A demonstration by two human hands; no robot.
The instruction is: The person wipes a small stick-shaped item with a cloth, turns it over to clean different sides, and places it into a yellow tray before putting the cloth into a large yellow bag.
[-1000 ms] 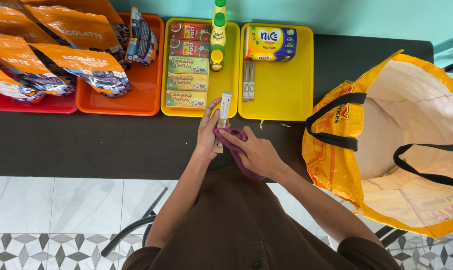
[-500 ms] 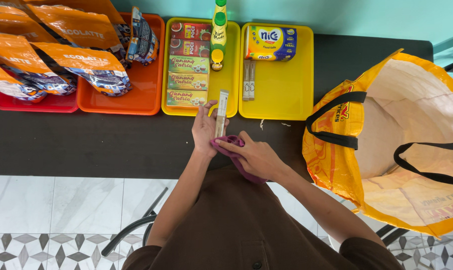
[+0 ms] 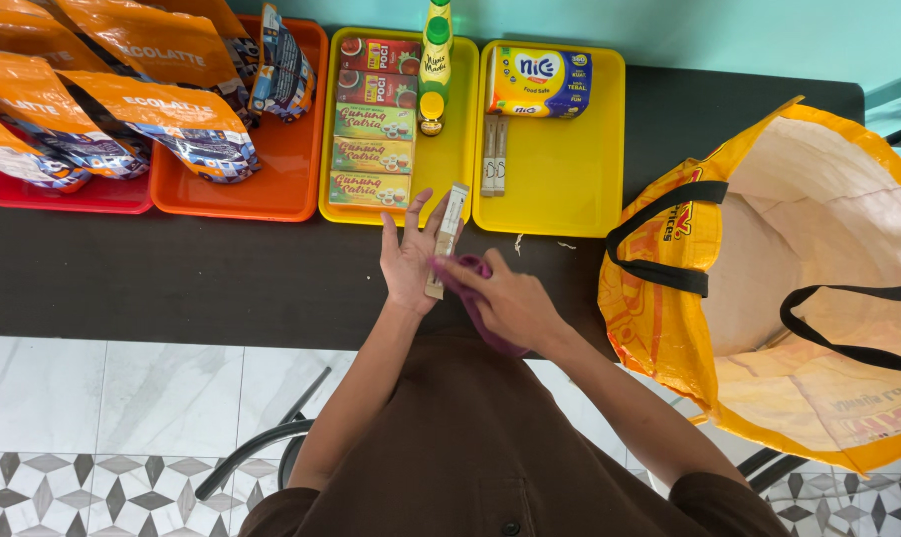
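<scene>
Four trays [image 3: 555,199] (two yellow), one bag [image 3: 769,288].

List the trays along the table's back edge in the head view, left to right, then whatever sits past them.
red tray → orange tray → yellow tray holding boxes and bottles → yellow tray holding a snack pack and sachets → open yellow bag

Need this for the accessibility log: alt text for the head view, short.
Seen from above, a person's left hand holds a slim beige sachet over a black table while the right hand presses a purple cloth to it. Behind are yellow, orange and red trays of snacks; an open yellow tote bag sits at right.
</scene>
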